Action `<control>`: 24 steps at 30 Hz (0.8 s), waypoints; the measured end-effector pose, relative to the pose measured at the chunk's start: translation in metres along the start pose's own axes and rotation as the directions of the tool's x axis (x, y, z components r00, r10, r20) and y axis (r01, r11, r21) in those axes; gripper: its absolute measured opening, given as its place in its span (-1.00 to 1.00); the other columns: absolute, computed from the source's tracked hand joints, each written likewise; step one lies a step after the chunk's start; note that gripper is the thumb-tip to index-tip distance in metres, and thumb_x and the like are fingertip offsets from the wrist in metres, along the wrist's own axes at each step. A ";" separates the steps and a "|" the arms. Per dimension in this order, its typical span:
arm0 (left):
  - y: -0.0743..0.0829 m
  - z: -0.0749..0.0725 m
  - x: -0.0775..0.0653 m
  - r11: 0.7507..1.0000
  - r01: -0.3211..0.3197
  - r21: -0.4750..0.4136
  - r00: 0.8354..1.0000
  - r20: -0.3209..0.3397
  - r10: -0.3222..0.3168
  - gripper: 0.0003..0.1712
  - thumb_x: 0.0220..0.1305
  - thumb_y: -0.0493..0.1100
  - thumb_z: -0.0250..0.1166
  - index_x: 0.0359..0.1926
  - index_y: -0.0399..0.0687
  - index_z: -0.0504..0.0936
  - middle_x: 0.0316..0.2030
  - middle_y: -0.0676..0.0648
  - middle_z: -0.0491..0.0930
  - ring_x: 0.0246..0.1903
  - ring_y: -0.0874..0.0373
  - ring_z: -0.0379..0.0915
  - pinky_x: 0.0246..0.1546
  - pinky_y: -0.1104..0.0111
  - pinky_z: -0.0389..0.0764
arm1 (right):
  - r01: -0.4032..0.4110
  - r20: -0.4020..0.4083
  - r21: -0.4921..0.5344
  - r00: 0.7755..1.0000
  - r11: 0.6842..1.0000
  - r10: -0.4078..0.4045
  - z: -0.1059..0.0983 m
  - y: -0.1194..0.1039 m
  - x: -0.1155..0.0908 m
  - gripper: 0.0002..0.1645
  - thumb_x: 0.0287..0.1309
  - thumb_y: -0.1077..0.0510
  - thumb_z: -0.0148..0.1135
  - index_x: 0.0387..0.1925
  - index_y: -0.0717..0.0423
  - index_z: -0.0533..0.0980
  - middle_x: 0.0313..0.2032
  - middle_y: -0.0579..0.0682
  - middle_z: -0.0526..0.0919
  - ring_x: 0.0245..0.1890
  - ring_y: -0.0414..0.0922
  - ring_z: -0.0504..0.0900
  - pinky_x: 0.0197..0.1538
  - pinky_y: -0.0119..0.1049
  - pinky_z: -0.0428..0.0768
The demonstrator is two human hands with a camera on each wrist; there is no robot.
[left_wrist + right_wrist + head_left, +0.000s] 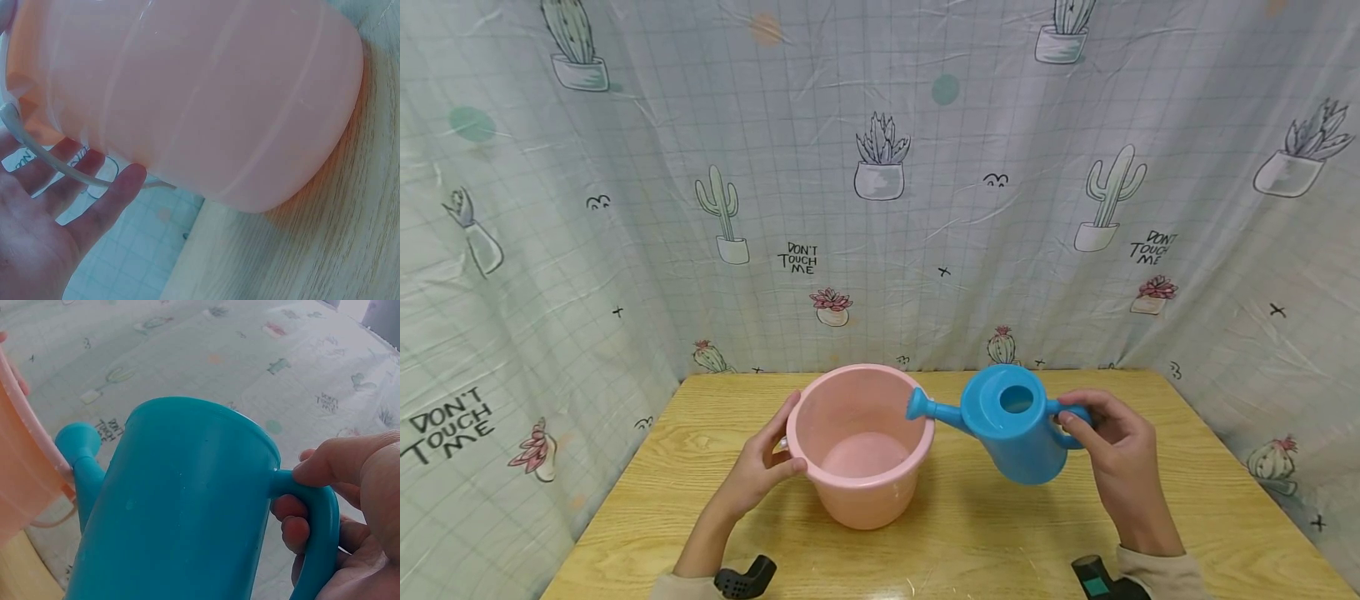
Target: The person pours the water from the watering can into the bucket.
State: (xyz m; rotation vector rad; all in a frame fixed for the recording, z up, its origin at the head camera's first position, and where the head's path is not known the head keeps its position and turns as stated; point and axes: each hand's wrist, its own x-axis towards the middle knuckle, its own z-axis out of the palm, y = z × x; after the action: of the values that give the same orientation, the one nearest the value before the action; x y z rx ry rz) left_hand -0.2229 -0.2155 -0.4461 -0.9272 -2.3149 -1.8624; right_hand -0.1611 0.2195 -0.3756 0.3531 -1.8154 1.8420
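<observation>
- Two plastic vessels are in the hands: a blue watering can (pixel 1018 450) and a pink bucket (pixel 867 508).
- The can is one even blue, smooth and softly glossy, with a rounded body, a round filling hole in its flat top and tiny pale specks or droplets on its side.
- Its slim spout (pixel 951 414) points left and flares into a small trumpet-shaped rose (pixel 917 404), which from the head view overlaps the right part of the bucket's rim; whether they touch, I cannot tell.
- A thick looped handle (pixel 1071 423) of the same blue sits on the can's right side.
- The right hand (pixel 1112 437) grips this handle, thumb laid along the top and fingers curled through the loop.
- The bucket stands on the table, left of the can: wide, round-mouthed, narrowing downward, its thin wall faintly see-through and marked with pale lines.
- A slender pale bail (pixel 62 164) hangs curved outside the bucket.
- The left hand (pixel 760 467) touches the bucket's left side near the rim, fingers spread and fairly straight.
- The table (pixel 700 408) has yellowish wood grain.
- A creased, gridded curtain (pixel 880 242) printed with potted cacti and "DON'T TOUCH ME" hangs behind.
</observation>
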 end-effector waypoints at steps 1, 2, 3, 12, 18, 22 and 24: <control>0.000 0.000 0.000 1.000 0.001 -0.001 1.000 0.000 -0.001 -0.02 0.28 -0.22 0.30 0.54 0.07 -0.09 0.53 -0.15 -0.09 0.37 0.43 0.14 0.11 -0.05 0.49 | 0.002 0.000 0.002 1.000 1.000 -0.002 0.000 0.000 0.000 -0.79 0.22 0.47 0.13 -0.10 0.49 0.50 -0.18 -0.10 0.64 -0.18 -0.24 0.60 -0.06 -0.53 0.55; 0.000 0.000 0.000 1.000 0.002 -0.001 1.000 -0.001 -0.002 -0.02 0.28 -0.23 0.30 0.54 0.06 -0.09 0.53 -0.15 -0.09 0.37 0.43 0.14 0.11 -0.04 0.49 | 0.003 -0.001 0.005 1.000 1.000 -0.003 0.000 0.000 0.000 -0.79 0.22 0.48 0.13 -0.10 0.50 0.50 -0.18 -0.10 0.64 -0.18 -0.24 0.60 -0.06 -0.53 0.55; 0.000 0.000 0.000 1.000 0.002 0.002 1.000 -0.001 -0.002 -0.02 0.28 -0.23 0.30 0.54 0.06 -0.09 0.53 -0.15 -0.09 0.37 0.43 0.15 0.11 -0.03 0.50 | 0.004 0.000 0.006 1.000 1.000 -0.004 0.000 0.000 0.000 -0.79 0.21 0.48 0.13 -0.10 0.50 0.50 -0.18 -0.09 0.64 -0.18 -0.24 0.61 -0.05 -0.53 0.55; -0.003 0.000 0.000 1.000 0.006 0.024 1.000 -0.009 -0.005 -0.02 0.27 -0.25 0.30 0.54 0.00 -0.08 0.53 -0.17 -0.07 0.35 0.42 0.16 0.11 0.05 0.54 | 0.011 0.022 -0.001 1.000 1.000 -0.011 -0.002 0.001 0.000 -0.77 0.21 0.48 0.14 -0.09 0.48 0.49 -0.15 -0.08 0.63 -0.17 -0.26 0.59 -0.06 -0.54 0.55; -0.002 0.000 0.000 1.000 0.007 0.020 1.000 -0.010 -0.007 -0.03 0.27 -0.23 0.30 0.54 0.08 -0.07 0.53 -0.16 -0.07 0.36 0.42 0.16 0.11 0.07 0.54 | 0.013 0.022 0.007 1.000 1.000 -0.013 -0.003 0.001 0.001 -0.73 0.17 0.51 0.15 -0.06 0.49 0.49 -0.15 -0.08 0.65 -0.18 -0.24 0.59 -0.06 -0.54 0.54; -0.001 0.001 0.000 1.000 0.001 0.016 1.000 -0.008 -0.001 -0.03 0.27 -0.22 0.31 0.54 0.08 -0.08 0.53 -0.17 -0.08 0.36 0.43 0.16 0.12 0.05 0.53 | 0.035 0.049 0.042 0.998 0.999 -0.037 -0.005 0.003 0.001 -0.69 0.14 0.55 0.14 -0.04 0.53 0.48 -0.13 -0.07 0.66 -0.16 -0.25 0.61 -0.04 -0.54 0.56; -0.001 0.001 0.000 1.000 0.003 0.012 1.000 -0.008 -0.002 -0.03 0.27 -0.22 0.31 0.54 0.09 -0.07 0.53 -0.16 -0.08 0.36 0.43 0.15 0.13 0.02 0.51 | 0.045 0.067 0.046 0.997 0.998 -0.048 -0.006 0.004 0.002 -0.68 0.16 0.55 0.13 -0.02 0.53 0.47 -0.11 -0.08 0.66 -0.13 -0.26 0.62 -0.03 -0.54 0.57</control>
State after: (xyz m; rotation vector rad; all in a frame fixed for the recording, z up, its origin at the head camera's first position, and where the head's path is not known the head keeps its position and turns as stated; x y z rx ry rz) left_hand -0.2236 -0.2146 -0.4475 -0.9147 -2.3218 -1.8470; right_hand -0.1634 0.2257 -0.3782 0.4759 -1.7978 1.8615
